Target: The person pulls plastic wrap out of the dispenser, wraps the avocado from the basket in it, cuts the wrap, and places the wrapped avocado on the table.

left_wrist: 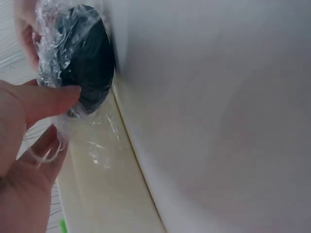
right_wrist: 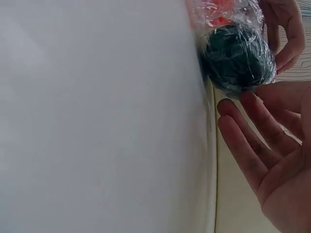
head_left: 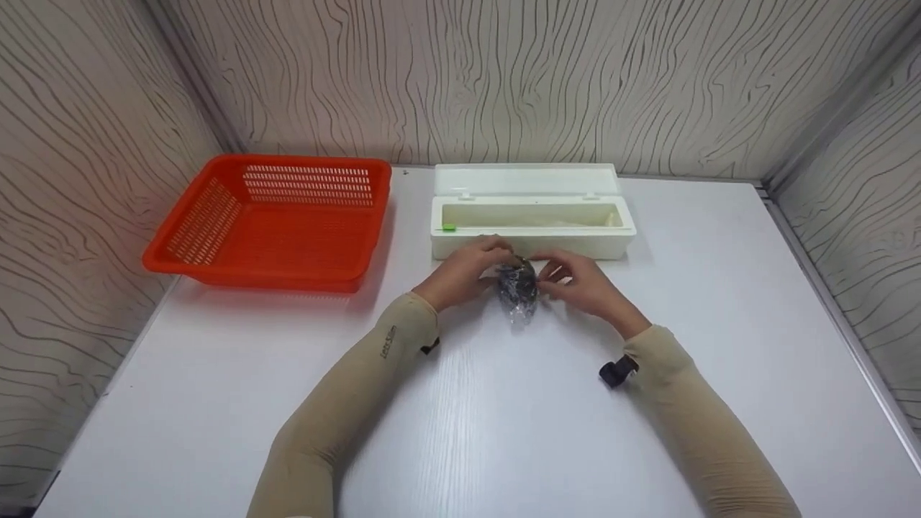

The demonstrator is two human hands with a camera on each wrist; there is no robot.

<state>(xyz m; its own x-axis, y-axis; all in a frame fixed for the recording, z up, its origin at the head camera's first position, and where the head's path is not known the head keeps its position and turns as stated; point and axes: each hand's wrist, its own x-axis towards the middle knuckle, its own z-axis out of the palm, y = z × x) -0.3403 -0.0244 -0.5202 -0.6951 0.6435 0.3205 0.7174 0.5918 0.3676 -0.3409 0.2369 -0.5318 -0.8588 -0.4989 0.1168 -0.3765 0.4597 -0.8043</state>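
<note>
A dark green, egg-shaped thing (head_left: 518, 280), loosely wrapped in crinkled cling film, is between both hands in front of the white box. My left hand (head_left: 471, 270) holds its left side; in the left wrist view the thumb (left_wrist: 60, 99) lies against the wrapped surface, with a loop of film by the fingers. From the right, my right hand (head_left: 579, 284) pinches the film at the thing's end between thumb and forefinger. Its other fingers (right_wrist: 240, 145) spread out below, away from the wrap. A loose tail of film points toward the near side of the table.
The white cling film box (head_left: 532, 246) stands behind the hands with its lid (head_left: 525, 180) raised and a green slide cutter (head_left: 449, 227) on its front edge. A red plastic basket (head_left: 288, 277) sits at the back left. Patterned panels (head_left: 468, 79) enclose the white table (head_left: 496, 432).
</note>
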